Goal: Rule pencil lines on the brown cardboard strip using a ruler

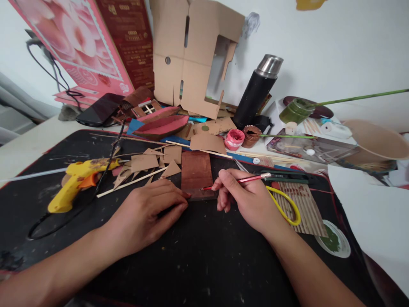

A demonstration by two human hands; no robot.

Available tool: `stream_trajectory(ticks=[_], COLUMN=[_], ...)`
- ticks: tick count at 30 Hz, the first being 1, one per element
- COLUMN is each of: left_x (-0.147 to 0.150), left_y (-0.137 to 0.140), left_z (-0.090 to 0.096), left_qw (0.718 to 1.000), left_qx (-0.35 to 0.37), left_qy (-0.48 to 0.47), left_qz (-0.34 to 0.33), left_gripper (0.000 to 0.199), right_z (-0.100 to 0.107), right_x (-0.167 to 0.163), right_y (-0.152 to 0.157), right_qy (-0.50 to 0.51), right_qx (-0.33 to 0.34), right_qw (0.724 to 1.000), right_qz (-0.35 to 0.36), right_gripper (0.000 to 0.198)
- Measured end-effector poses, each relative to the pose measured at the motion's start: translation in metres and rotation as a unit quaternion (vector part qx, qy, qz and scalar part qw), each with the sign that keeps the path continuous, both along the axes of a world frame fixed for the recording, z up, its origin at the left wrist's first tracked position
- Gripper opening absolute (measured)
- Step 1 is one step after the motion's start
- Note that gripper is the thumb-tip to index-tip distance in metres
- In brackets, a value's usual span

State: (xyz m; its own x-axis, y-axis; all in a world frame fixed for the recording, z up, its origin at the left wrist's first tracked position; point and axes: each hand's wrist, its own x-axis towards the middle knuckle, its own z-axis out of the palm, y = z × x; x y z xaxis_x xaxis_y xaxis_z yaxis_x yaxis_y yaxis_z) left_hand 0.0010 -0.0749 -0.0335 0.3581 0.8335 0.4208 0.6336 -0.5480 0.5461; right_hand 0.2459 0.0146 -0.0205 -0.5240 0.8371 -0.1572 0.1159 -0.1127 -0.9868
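A reddish-brown painted piece of card [196,170] lies on the black mat in front of me. Across its near edge runs a narrow see-through strip like a ruler [203,195]. My left hand [150,211] rests on the mat with its fingers together, their tips pressing the strip's left end. My right hand [244,198] is closed around a red pencil [252,178], whose point touches the brown card just above the strip. Partly hidden behind my right hand are yellow-handled scissors [289,204].
At left lies a yellow hot glue gun [72,183] with its black cord. Cardboard scraps [145,163] and thin sticks lie beyond my left hand. Pink paint [234,139] and brown paint [251,135] pots, a black flask [257,91] and corrugated card [306,209] stand or lie around.
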Motion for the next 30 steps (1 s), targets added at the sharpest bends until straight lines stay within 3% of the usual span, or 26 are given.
stream_trajectory(ticks=[30], left_x=[-0.0006], left_y=[0.0014], left_z=[0.0024], left_qw=[1.0], left_qx=[-0.001], left_qy=[-0.009], left_qz=[-0.007], left_gripper=[0.015], right_z=[0.0012], right_x=[0.0021], right_y=[0.004], right_qy=[-0.001], right_qx=[-0.001], right_qw=[1.0], right_qz=[-0.018], right_gripper=[0.059])
